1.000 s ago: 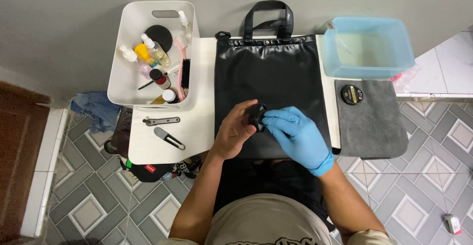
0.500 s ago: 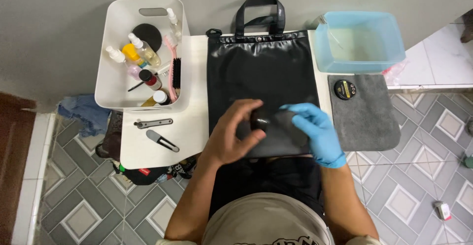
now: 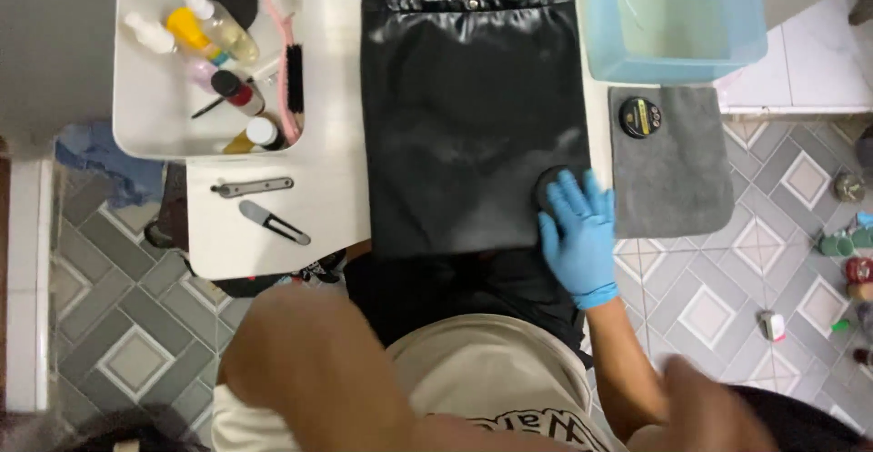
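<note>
A blue-gloved right hand [image 3: 578, 238] pressed a round black pad [image 3: 548, 185] onto a black leather tote bag [image 3: 471, 115], fingers spread flat over it.
Just beyond the fingertips, a small round black tin with a gold label [image 3: 640, 117] sat on a grey cloth [image 3: 677, 175]; the bare left arm [image 3: 318, 361] hung blurred, its grip impossible to tell.

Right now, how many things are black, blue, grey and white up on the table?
Black: 3, bag, round pad, tin
Blue: 2, tub, gloved right hand
Grey: 1, cloth
White: 1, basket
Total: 7

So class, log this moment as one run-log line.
right hand: gloved, pressing round black pad on black bag | left hand: unseen | grey cloth: beside
</note>
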